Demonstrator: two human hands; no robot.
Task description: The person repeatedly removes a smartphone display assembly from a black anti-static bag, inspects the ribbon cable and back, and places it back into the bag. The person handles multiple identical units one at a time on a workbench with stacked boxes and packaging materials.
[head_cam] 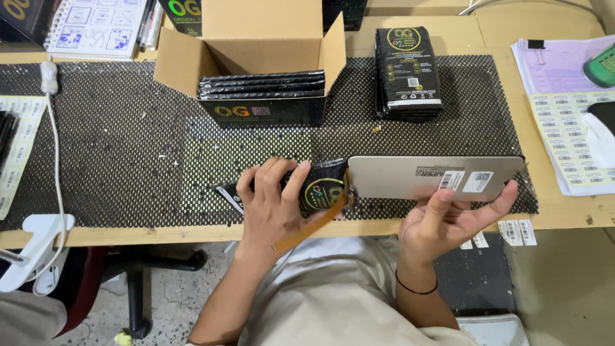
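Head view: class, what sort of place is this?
Probably a packing workstation: an open cardboard box part-filled with black pouches, a stack of pouches beside it, and barcode label sheets on the table.

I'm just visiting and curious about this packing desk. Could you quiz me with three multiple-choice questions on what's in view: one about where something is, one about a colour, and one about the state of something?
1. Where is the stack of black packets?
A. Right of the cardboard box
B. Inside the cardboard box
C. On the floor

2. What colour is the strip under the left hand?
A. Blue
B. Orange
C. White

3. In what state is the cardboard box?
A. Taped shut
B. Flattened
C. Open, with packets inside

Answers: 1 A, the stack lies on the mesh mat to the box's right. 2 B, the strip shows orange below the black packet that hand holds. 3 C, the flaps stand open and black packets lie stacked inside.
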